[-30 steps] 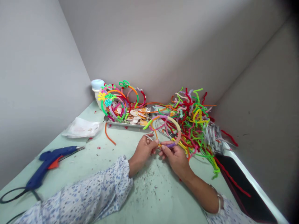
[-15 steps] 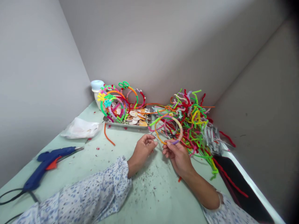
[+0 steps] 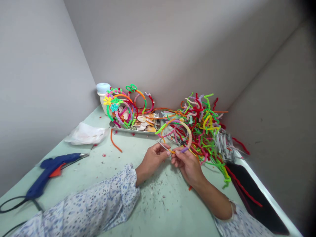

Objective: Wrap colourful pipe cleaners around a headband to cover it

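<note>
A headband (image 3: pixel 189 133) wound with pipe cleaners in cream, purple and orange stands above the table, its ring facing me. My right hand (image 3: pixel 189 164) pinches it low down, where purple meets orange. My left hand (image 3: pixel 153 161) is closed at the thin pale end of the band, thumb and forefinger pressed together beside the orange winding. The fingers cover that spot, so how the orange strand lies there is hard to make out. A bright green piece (image 3: pixel 160 128) sticks out at the upper left of the ring.
Behind the hands, a metal tray (image 3: pixel 138 131) holds shells and several decorated headbands (image 3: pixel 120 113). A tangled heap of pipe cleaners (image 3: pixel 207 131) lies at the right, near a dark tray (image 3: pixel 256 197). At the left are a blue glue gun (image 3: pixel 53 172) and a white plastic bag (image 3: pixel 86 134).
My left hand has moved slightly right and closed its fingertips at the orange-wrapped part. The headband has shifted a little left and down in my right hand.
</note>
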Demonstrator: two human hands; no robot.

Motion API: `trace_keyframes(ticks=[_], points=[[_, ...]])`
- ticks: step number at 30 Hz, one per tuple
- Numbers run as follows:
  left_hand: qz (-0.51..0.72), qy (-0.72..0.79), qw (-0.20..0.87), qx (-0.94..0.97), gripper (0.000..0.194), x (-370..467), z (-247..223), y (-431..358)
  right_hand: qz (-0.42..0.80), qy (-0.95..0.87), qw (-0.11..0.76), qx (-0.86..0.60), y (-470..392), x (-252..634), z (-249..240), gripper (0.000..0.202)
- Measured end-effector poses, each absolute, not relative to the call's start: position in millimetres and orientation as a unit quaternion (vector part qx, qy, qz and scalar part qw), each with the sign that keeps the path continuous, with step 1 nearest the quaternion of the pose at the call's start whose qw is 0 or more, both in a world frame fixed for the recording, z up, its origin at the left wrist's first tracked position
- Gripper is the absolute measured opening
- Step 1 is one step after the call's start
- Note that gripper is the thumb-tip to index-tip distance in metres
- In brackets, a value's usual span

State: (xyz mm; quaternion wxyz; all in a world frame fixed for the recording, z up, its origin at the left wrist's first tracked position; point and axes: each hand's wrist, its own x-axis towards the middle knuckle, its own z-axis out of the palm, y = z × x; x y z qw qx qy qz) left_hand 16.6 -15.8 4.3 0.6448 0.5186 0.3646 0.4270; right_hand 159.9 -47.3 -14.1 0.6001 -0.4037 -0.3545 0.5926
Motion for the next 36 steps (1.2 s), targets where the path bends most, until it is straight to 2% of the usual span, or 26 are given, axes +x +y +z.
trace_keyframes(ticks=[14, 24, 32, 36], points=[[0.442, 0.348, 0.612, 0.555, 0.019, 17.1, 0.4, -14.3, 0.516, -0.43, 0.595, -0.44, -50.0, 159.2, -14.8, 0.019], [0.435, 0.399, 0.568, 0.574, 0.017, 15.9, 0.4, -13.7, 0.449, -0.482, 0.581, -0.479, -53.5, 155.9, -11.3, 0.022], [0.442, 0.379, 0.6, 0.548, 0.017, 18.2, 0.3, -13.0, 0.401, -0.5, 0.563, -0.522, -55.9, 155.4, -11.5, 0.025], [0.434, 0.396, 0.58, 0.564, 0.02, 17.6, -2.8, -11.8, 0.39, -0.51, 0.561, -0.522, -55.3, 156.2, -11.5, 0.024]])
